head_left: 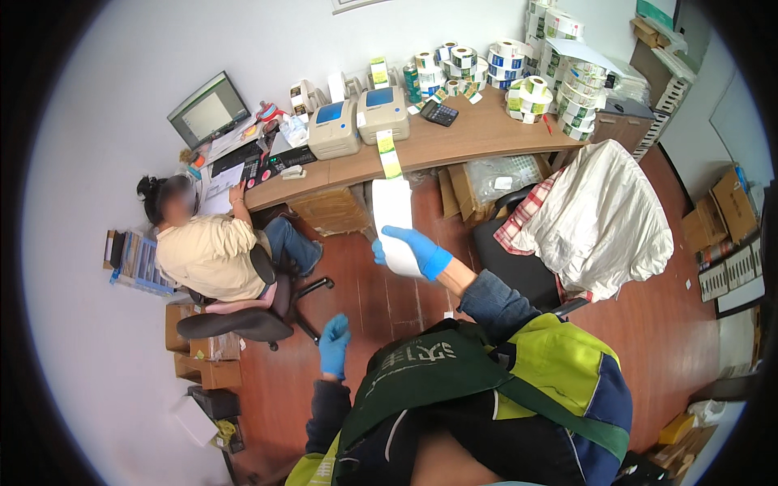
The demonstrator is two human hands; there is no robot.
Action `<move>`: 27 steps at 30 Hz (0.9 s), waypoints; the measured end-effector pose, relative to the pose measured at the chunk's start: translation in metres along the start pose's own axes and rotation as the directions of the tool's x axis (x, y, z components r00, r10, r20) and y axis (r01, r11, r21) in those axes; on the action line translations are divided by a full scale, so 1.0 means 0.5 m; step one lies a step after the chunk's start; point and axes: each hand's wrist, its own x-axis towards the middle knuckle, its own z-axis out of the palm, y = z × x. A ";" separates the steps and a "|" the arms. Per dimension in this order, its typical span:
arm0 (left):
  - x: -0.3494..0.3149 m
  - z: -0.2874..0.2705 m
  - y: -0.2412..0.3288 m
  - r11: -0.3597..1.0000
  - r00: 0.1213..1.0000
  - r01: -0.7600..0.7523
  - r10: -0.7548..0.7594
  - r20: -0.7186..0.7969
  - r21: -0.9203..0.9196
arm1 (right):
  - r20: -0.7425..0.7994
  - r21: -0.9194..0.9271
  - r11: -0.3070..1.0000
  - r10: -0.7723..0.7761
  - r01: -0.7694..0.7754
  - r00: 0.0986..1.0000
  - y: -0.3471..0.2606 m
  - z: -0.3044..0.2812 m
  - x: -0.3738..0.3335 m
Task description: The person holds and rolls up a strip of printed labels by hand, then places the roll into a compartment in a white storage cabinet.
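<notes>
My right hand (417, 249), in a blue glove, is closed on a long white label strip (392, 202). Above the strip, a green-and-yellow printed label (389, 155) hangs from the front of the right-hand label printer (383, 113); whether the two are one piece I cannot tell. My left hand (333, 347), gloved in blue too, is raised at the left of my body, away from the strip. Its fingers are loosely bent and nothing shows in them. A second label printer (333, 130) stands to the left of the first.
A person (215, 247) sits on an office chair at left, by a monitor (209, 109). Label rolls (528, 99) and a calculator (438, 113) rest on the desk (478, 134). A chair draped with white cloth (608, 227) stands right; cardboard boxes (331, 212) lie under the desk.
</notes>
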 end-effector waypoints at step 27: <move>0.163 0.231 0.305 0.990 0.891 -0.123 0.141 0.431 -0.071 | 0.100 -0.555 0.819 0.241 -0.147 0.965 0.081 0.062 -0.184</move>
